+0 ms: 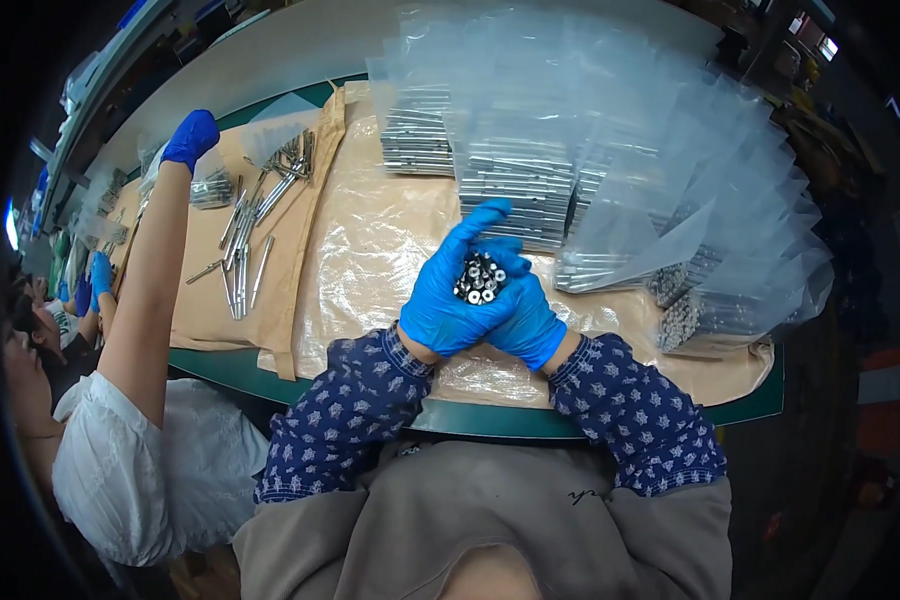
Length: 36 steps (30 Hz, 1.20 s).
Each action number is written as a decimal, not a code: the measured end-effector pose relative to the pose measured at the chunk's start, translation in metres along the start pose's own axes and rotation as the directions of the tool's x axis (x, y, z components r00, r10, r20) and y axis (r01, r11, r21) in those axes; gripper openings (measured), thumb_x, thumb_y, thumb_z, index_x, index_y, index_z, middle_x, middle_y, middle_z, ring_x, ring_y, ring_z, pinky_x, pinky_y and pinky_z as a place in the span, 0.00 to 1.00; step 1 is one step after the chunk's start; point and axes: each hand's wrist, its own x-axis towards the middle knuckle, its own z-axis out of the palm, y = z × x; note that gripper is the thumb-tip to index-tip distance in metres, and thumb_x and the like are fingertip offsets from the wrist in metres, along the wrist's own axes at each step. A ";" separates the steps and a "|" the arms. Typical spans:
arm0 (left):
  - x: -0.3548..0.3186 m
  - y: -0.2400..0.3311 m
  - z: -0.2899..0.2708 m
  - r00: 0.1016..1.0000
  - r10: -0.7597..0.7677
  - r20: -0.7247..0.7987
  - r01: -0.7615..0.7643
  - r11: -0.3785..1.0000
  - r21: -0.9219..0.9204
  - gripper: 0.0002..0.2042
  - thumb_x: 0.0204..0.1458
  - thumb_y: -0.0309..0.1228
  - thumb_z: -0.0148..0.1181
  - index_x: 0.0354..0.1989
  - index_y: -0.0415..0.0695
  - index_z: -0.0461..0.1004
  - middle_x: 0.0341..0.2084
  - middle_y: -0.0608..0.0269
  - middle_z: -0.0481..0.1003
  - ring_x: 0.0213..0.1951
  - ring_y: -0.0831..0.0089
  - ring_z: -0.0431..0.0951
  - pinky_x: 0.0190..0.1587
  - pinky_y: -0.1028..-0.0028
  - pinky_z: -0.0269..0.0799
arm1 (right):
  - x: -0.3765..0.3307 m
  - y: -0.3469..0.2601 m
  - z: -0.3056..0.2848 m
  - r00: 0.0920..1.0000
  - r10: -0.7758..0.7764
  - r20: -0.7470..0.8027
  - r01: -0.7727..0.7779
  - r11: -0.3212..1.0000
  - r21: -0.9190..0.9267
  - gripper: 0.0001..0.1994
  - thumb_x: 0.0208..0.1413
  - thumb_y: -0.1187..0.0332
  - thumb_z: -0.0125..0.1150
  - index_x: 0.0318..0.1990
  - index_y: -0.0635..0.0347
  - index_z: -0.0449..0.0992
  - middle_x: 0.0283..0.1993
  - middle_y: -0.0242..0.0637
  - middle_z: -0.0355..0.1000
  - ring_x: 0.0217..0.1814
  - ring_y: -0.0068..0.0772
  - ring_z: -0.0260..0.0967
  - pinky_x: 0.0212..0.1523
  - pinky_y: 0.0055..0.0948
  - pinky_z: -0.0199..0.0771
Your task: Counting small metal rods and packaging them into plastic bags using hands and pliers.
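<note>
Between my two blue-gloved hands is a bundle of metal rods (481, 277), seen end-on, with shiny round ends and small holes in some. My left hand (440, 305) wraps the bundle from the left, its thumb and upper fingers reaching over the top. From the right, my right hand (532, 318) closes round the lower side. The rods' length is hidden behind the gloves. Just beyond my hands lies a stack of similar rods (515, 190) in a clear plastic bag, with another bagged stack (417, 130) to its left.
More bagged rods (685, 320) lie at the right, their clear bag ends (770, 220) fanned outward. Film-covered brown paper (355, 240) spreads over the green table (510, 420). At left, loose rods (240, 250) lie near a co-worker's raised blue-gloved hand (190, 138). Other people sit farther left.
</note>
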 end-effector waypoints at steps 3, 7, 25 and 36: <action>0.005 0.002 -0.012 0.953 0.197 0.229 -0.259 0.923 0.284 0.30 0.39 0.20 0.59 0.55 0.38 0.57 0.55 0.54 0.62 0.51 0.64 0.68 0.54 0.66 0.64 | 0.002 0.007 -0.008 0.982 -0.080 0.169 0.116 0.970 -0.216 0.20 0.42 0.70 0.63 0.46 0.56 0.68 0.44 0.38 0.69 0.47 0.36 0.68 0.48 0.30 0.69; 0.011 0.005 -0.014 0.938 0.015 0.345 -0.077 0.983 0.169 0.37 0.37 0.24 0.66 0.59 0.40 0.54 0.54 0.55 0.63 0.53 0.64 0.67 0.56 0.66 0.62 | 0.003 0.016 -0.015 0.954 -0.077 0.291 0.093 0.995 -0.042 0.20 0.43 0.69 0.62 0.47 0.55 0.68 0.47 0.38 0.67 0.49 0.34 0.66 0.48 0.31 0.69; 0.015 0.004 -0.024 0.918 0.057 0.392 -0.037 0.998 -0.058 0.45 0.35 0.34 0.70 0.62 0.41 0.49 0.57 0.51 0.59 0.56 0.60 0.64 0.58 0.62 0.57 | 0.013 -0.003 -0.014 0.911 0.047 0.410 -0.111 0.985 0.135 0.23 0.44 0.66 0.63 0.49 0.56 0.67 0.48 0.39 0.67 0.50 0.36 0.65 0.51 0.32 0.66; 0.009 0.012 -0.018 0.931 0.175 0.321 -0.314 0.833 0.456 0.21 0.39 0.19 0.59 0.47 0.41 0.70 0.43 0.58 0.72 0.42 0.68 0.74 0.48 0.72 0.68 | 0.004 0.010 -0.005 0.977 -0.094 0.192 0.127 0.978 -0.164 0.25 0.38 0.68 0.67 0.46 0.57 0.66 0.43 0.41 0.69 0.46 0.36 0.68 0.45 0.30 0.70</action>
